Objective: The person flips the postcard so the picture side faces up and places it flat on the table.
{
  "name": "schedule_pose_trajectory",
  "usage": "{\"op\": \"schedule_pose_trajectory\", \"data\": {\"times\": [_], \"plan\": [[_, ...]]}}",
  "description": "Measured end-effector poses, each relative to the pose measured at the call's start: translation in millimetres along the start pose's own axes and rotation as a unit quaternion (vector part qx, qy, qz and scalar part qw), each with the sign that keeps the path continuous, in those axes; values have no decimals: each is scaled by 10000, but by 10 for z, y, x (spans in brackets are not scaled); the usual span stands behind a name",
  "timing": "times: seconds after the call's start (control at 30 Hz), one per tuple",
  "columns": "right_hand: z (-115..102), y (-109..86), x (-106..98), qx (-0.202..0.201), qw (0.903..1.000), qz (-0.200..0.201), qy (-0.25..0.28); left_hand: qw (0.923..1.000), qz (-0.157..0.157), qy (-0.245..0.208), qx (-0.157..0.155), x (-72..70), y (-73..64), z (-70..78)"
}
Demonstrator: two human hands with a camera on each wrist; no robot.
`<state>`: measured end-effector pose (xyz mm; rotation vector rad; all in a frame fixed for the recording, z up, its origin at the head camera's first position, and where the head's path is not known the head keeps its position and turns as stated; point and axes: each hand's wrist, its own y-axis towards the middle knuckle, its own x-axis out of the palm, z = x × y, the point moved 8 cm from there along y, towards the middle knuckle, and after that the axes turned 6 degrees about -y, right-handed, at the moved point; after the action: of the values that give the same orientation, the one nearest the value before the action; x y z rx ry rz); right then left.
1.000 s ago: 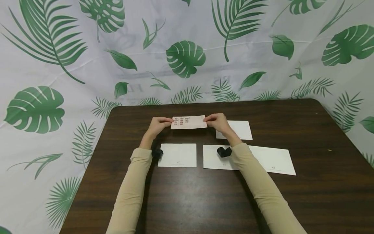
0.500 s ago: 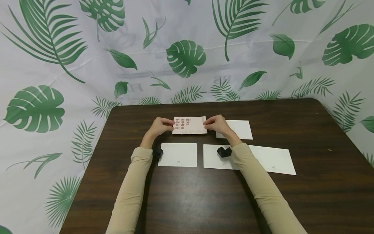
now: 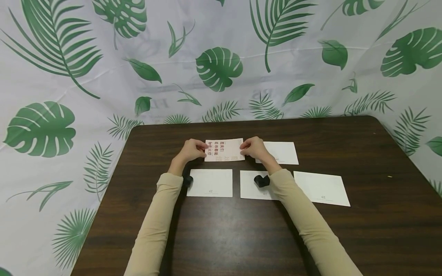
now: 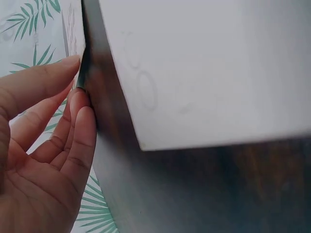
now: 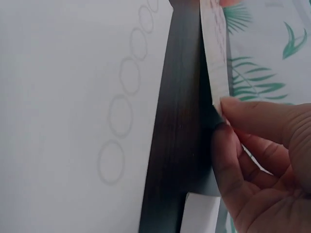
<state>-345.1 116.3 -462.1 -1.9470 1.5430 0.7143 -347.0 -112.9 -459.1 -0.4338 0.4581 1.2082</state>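
Observation:
A pale pink postcard (image 3: 224, 150) with lines of red characters is held between my two hands near the back of the table. My left hand (image 3: 192, 150) pinches its left end, thumb on the printed face in the left wrist view. At the opposite end, my right hand (image 3: 254, 147) pinches the card's edge between thumb and fingers. In both wrist views the postcard (image 5: 214, 48) shows nearly edge-on; whether it touches the table I cannot tell. A white card (image 3: 283, 153) lies just right of my right hand, partly behind it.
On the dark wooden table (image 3: 221, 234), a front row holds a left white card (image 3: 209, 183), a middle white card (image 3: 250, 186) partly under the right forearm, and a right white card (image 3: 322, 188). Behind the table hangs a leaf-patterned cloth (image 3: 165, 88).
The postcard has tipped so its printed face shows more fully, its near edge coming toward me. Both hands have shifted slightly toward me, still pinching its ends.

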Motion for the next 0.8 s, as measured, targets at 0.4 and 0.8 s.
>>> {"op": "schedule_pose_trajectory", "data": {"times": [0.4,0.8], "plan": [[-125,3,20,-222,9962,104,-833,9999,37,35,150,10,-3,19],[-89,21,38,-11,9948,-160,-1004,10000,-28,9,6,14,13,12]]}}
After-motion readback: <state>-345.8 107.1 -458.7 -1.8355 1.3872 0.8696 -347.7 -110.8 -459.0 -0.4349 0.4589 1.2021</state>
